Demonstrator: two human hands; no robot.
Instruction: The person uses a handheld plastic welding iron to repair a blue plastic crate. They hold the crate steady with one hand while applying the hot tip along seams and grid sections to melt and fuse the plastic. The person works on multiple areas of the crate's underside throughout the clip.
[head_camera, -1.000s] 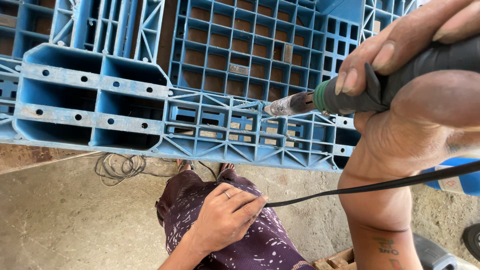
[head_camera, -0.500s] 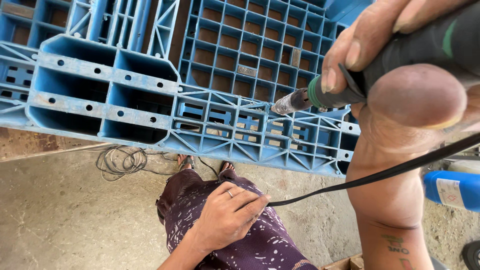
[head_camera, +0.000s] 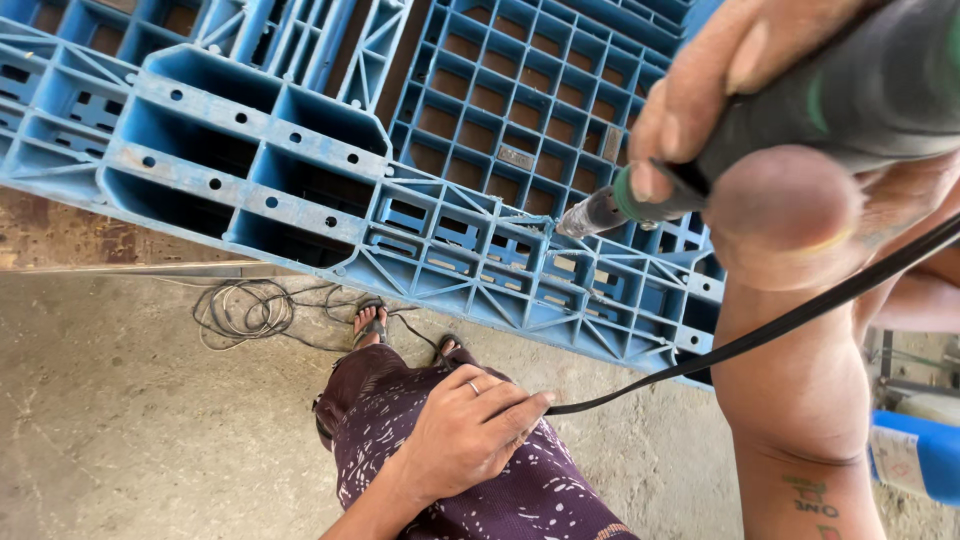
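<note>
A person's right hand (head_camera: 790, 130) is clenched around a dark, round-bodied power tool (head_camera: 850, 90) with a green collar, held close under the camera. Its dull metal tip (head_camera: 585, 215) points down-left at a blue plastic pallet (head_camera: 330, 150) that stands tilted against the ground. The pallet is moulded in a stiff grid of square cells, with deep box-shaped feet along its lower edge and small round holes in the ribs; its surface looks scuffed and dusty.

A smooth black cord (head_camera: 760, 335) runs from the tool, crosses the right forearm and ends under the fingertips of the left hand (head_camera: 465, 430). That hand lies flat and relaxed on the person's knee, fingers lightly on the cord, a ring on one finger. The knee is covered in dark maroon cloth (head_camera: 520, 490) flecked with white.

Below, the floor (head_camera: 110, 440) is rough, stained concrete, with a loose coil of thin wire (head_camera: 240, 310) beside two sandalled feet (head_camera: 372, 322). A blue container (head_camera: 915, 450) sits at the right edge.

Compared with half a second ago, the tool and right hand fill more of the view and sit lower, the tip is closer to the pallet's grid, and the left hand has stayed on the knee.
</note>
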